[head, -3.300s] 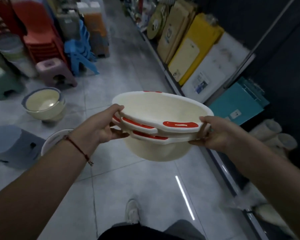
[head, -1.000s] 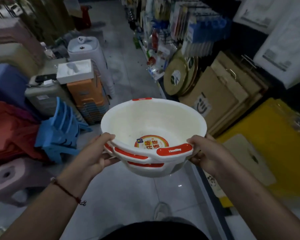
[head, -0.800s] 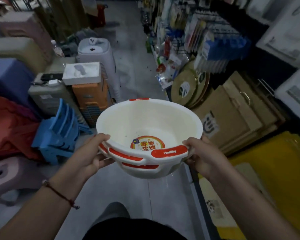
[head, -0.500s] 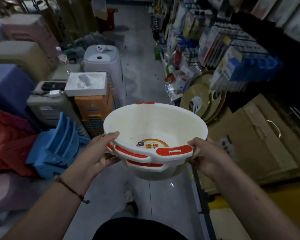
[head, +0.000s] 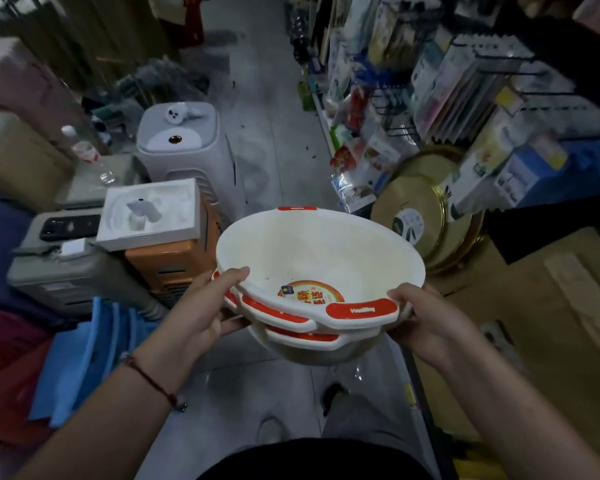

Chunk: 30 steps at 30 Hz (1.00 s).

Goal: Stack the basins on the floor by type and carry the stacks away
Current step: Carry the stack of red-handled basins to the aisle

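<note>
Hands grip stack of nested cream basins [head: 312, 258] at rims: left hand [head: 201, 317] 9 o'clock, right hand [head: 430, 320] 3 o'clock. Rims sit offset, so tilt could slide one loose; orange crate [head: 174, 268] crowds 9 o'clock side.

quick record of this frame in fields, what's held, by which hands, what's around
held: stack of cream basins with red handles, nested
left hand: grips the left rim
right hand: grips the right rim
inside top basin: round coloured sticker
left of aisle: orange crate, blue stools
right of aisle: gold trays, cardboard
floor: grey tiles
</note>
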### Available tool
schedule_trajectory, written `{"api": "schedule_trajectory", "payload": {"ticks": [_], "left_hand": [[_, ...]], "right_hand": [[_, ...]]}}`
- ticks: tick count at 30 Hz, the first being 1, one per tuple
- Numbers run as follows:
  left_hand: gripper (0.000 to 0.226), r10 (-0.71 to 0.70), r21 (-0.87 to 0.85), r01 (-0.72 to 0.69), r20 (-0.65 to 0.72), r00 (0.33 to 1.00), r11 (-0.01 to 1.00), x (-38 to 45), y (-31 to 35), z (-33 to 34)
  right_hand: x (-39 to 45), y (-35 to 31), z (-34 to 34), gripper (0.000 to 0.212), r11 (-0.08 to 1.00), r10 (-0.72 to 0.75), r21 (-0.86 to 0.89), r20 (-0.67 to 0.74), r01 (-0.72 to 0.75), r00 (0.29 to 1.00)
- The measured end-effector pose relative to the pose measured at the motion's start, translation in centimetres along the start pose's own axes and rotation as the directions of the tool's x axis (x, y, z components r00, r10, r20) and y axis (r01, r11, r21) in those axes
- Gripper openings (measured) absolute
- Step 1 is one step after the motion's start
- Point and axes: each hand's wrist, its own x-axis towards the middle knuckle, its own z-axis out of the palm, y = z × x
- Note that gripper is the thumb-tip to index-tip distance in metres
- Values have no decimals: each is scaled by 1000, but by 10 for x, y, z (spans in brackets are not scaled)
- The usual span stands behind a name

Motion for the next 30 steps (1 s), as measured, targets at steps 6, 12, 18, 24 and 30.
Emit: {"api": "schedule_trajectory", "payload": {"ticks": [6, 12, 18, 24, 30], "left_hand": [[46, -59, 45, 60, -37, 998, 997, 83, 48, 45], [49, -96, 40, 102, -126, 987, 994, 166, 111, 106], [46, -78, -110, 62, -148, 986, 992, 214, 169, 150], [52, -106, -222, 69, -160, 981, 973, 272, 219, 150], [50, -137, -344, 81, -140, 981, 935, 364, 288, 138]], "right_hand": [[102, -58, 21, 48, 996, 86, 24, -13, -86, 996], [199, -151, 46, 47, 980, 197, 15, 43, -198, 979], [276, -249, 87, 46, 984, 152, -107, 107, -140, 983], [346, -310, 155, 44, 964, 174, -229, 175, -132, 969], [423, -350, 232, 43, 947, 171, -292, 104, -135, 980]]}}
